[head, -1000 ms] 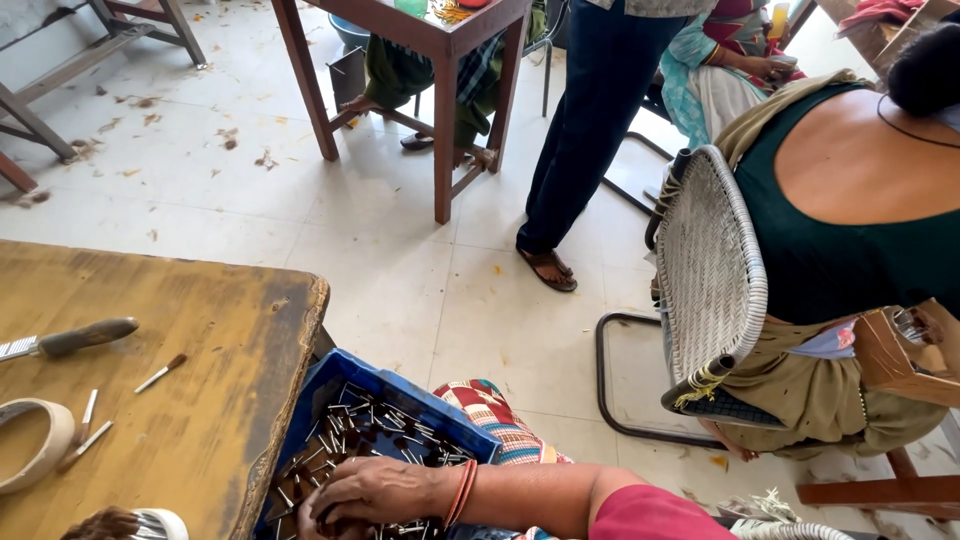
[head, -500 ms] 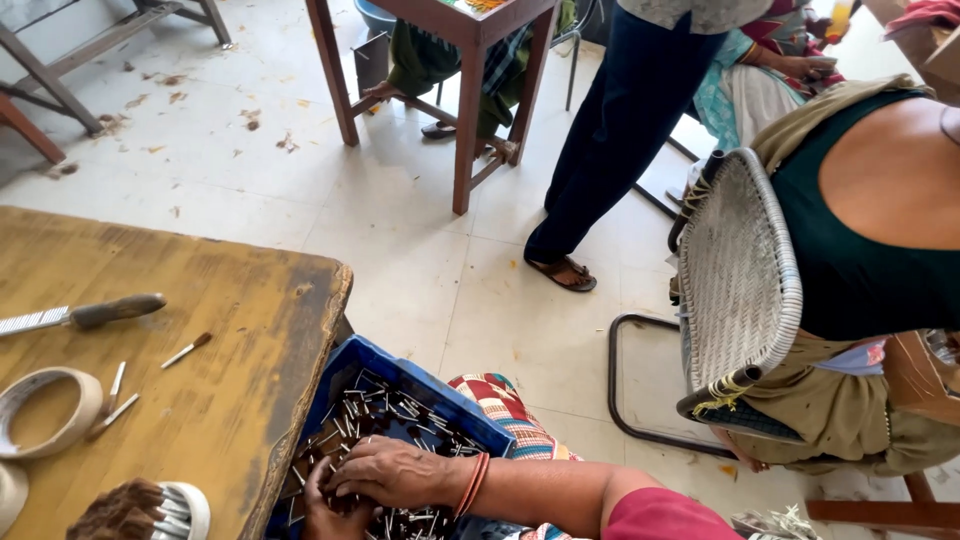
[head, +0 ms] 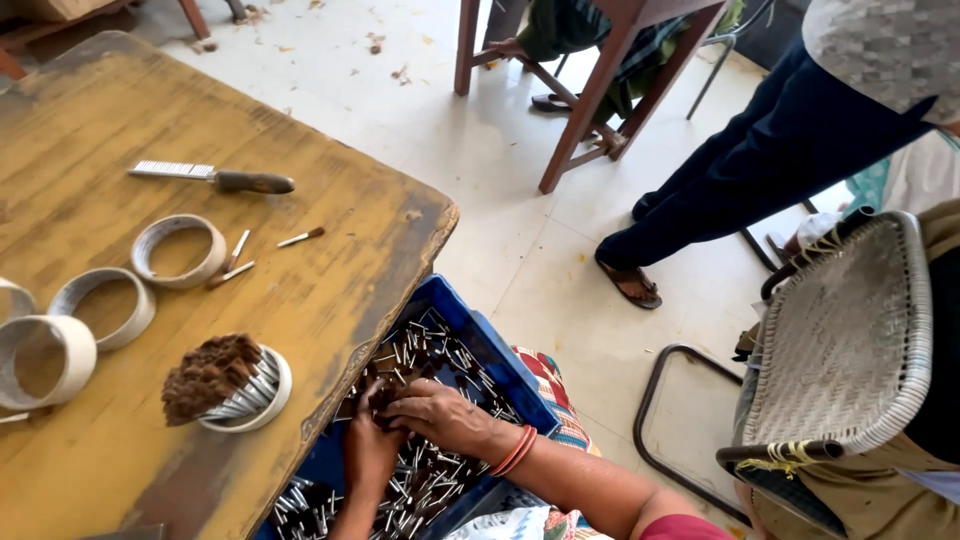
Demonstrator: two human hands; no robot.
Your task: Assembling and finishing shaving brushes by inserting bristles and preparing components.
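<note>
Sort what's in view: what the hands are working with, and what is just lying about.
In hand: left hand, right hand, blue crate, small sticks, filled ring.
Lying about: knife, empty rings, woven chair.

Your view has swung left and down, so much more of the worktop (head: 150,130) now shows, with three more rings left of the ring (head: 245,390) stuffed with sticks. In the blue crate (head: 470,340) beside the worktop, your left hand (head: 368,450) has come up into view and meets your right hand (head: 440,415), fingers (head: 385,400) bunched over the small sticks (head: 450,350).
</note>
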